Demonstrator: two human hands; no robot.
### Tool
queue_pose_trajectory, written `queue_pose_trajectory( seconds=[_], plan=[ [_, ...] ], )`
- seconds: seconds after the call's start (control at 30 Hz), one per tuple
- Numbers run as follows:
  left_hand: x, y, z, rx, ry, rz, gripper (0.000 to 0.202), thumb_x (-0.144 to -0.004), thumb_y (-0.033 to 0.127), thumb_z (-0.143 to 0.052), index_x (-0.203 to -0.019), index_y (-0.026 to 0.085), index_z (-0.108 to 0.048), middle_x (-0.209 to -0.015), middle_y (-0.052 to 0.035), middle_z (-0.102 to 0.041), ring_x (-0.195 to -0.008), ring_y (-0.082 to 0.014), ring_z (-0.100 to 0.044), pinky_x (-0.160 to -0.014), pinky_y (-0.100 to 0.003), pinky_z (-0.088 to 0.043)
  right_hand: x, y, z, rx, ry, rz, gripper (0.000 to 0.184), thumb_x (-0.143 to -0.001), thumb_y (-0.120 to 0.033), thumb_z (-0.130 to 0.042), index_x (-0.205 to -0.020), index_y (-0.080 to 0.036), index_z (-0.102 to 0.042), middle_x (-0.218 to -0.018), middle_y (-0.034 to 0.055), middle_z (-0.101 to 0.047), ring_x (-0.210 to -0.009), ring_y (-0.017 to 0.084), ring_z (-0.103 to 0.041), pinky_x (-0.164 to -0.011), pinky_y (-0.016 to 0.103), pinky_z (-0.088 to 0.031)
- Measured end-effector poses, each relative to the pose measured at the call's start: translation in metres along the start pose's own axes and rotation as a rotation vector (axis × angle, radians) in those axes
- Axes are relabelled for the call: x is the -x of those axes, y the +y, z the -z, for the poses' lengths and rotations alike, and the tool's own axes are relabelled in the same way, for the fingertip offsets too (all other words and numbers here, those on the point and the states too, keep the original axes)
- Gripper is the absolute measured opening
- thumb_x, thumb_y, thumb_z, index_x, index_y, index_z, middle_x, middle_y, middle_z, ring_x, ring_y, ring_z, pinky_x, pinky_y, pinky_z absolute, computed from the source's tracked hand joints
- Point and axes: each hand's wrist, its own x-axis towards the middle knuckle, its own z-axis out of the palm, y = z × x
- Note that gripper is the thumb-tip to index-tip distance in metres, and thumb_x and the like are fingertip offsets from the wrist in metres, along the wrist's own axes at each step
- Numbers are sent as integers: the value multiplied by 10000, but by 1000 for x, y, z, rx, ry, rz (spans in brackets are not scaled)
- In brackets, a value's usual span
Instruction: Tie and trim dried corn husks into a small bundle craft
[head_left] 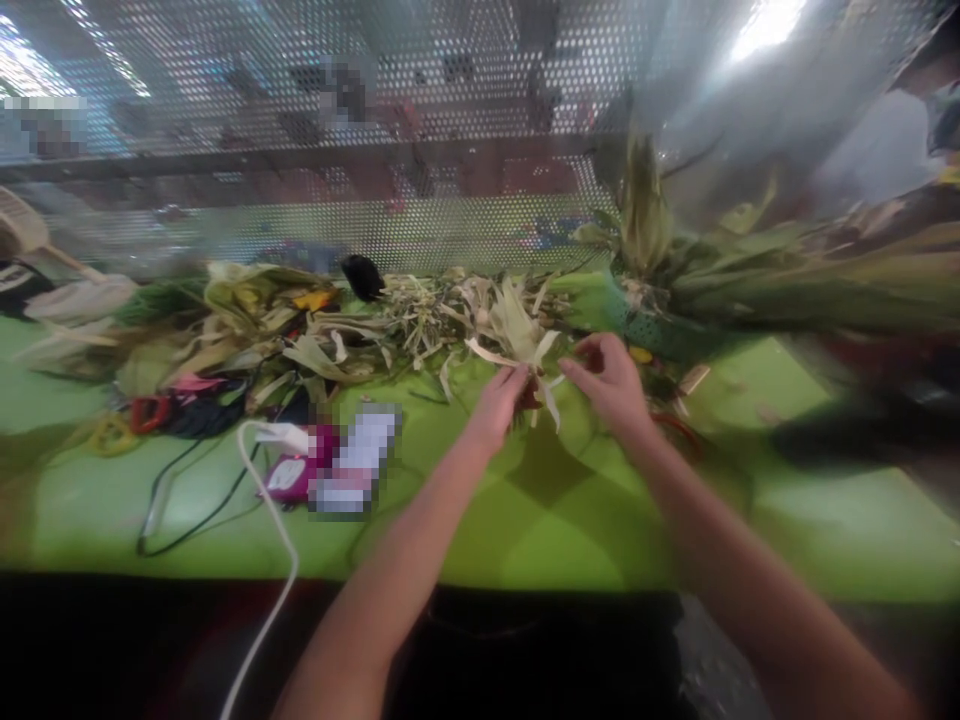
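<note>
Both my hands meet over a small bundle of dry pale leaf strips (pixel 534 372) at the middle of the green table (pixel 540 520). My left hand (pixel 499 405) has its fingers closed on the bundle's near end. My right hand (pixel 611 378) pinches the strips from the right, fingers curled. Something dark red shows between the two hands, too blurred to name. The bundle joins a long heap of dried husks and leaves (pixel 390 320) running along the back of the table.
Fresh green stalks (pixel 787 280) lie piled at the right. A white cable (pixel 274 520), black cords (pixel 187 500), a pink object (pixel 296 475) and red-handled scissors (pixel 150 412) lie at the left. A perforated metal screen (pixel 465 130) walls the back. The view is blurred.
</note>
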Motion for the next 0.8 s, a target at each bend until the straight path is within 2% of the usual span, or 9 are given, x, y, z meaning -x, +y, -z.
queue_pose_trajectory(
  seconds=[0.1,0.17,0.3,0.4,0.5,0.63,0.73,0.8],
  plan=[
    [-1,-1,-1,60,-30,15,302,-807,423,-680,-918,146,-640,-828,-37,-633,-715,-103,-584,-679,-251,-523,8,-5,-8,22,-271,-11,303,-838,-474,-626,-713,-199,-606,-668,-5,-567,-628,147,-489,-571,269,-323],
    [0,-1,-1,43,-39,12,289,-805,407,-681,-924,147,-637,-829,-36,-636,-713,-105,-589,-672,-253,-516,11,-5,-12,41,-344,12,303,-852,-429,-606,-660,-195,-594,-630,-11,-546,-615,142,-477,-570,267,-297],
    [2,2,-3,-15,18,-18,249,-790,377,-688,-800,142,-607,-668,17,-540,-570,-64,-481,-557,-213,-414,10,-4,-14,-54,-343,2,247,-834,-346,-593,-636,-197,-580,-645,-16,-544,-649,142,-486,-607,266,-319],
    [4,6,-5,10,40,-13,256,-774,357,-694,-726,142,-563,-588,47,-448,-502,-45,-384,-499,-206,-305,8,-7,-10,-181,-387,-97,246,-790,-324,-603,-586,-196,-553,-596,-27,-504,-630,139,-470,-615,269,-334],
    [5,8,-4,29,41,-1,271,-762,371,-701,-716,144,-559,-559,59,-399,-479,-45,-340,-482,-217,-249,6,-11,-7,-254,-412,-175,239,-753,-314,-610,-554,-195,-551,-551,-31,-482,-601,138,-453,-607,274,-338],
    [4,8,2,-42,-1,5,270,-765,394,-699,-777,141,-604,-620,33,-486,-527,-55,-413,-513,-213,-305,3,-7,-5,-267,-411,-203,236,-752,-333,-626,-568,-190,-587,-560,-25,-527,-605,138,-476,-620,277,-356],
    [2,6,5,-116,-59,20,278,-772,411,-691,-817,144,-628,-687,1,-571,-590,-74,-486,-553,-215,-361,0,0,-6,-349,-405,-197,203,-743,-393,-682,-740,-190,-670,-737,-2,-646,-718,155,-558,-697,280,-409],
    [1,4,5,-143,-99,37,284,-784,422,-677,-816,144,-631,-695,-14,-594,-606,-86,-508,-561,-220,-380,-2,3,-7,-430,-360,-214,270,-730,-429,-707,-859,-193,-690,-846,17,-680,-787,169,-589,-731,287,-433]
  ],
)
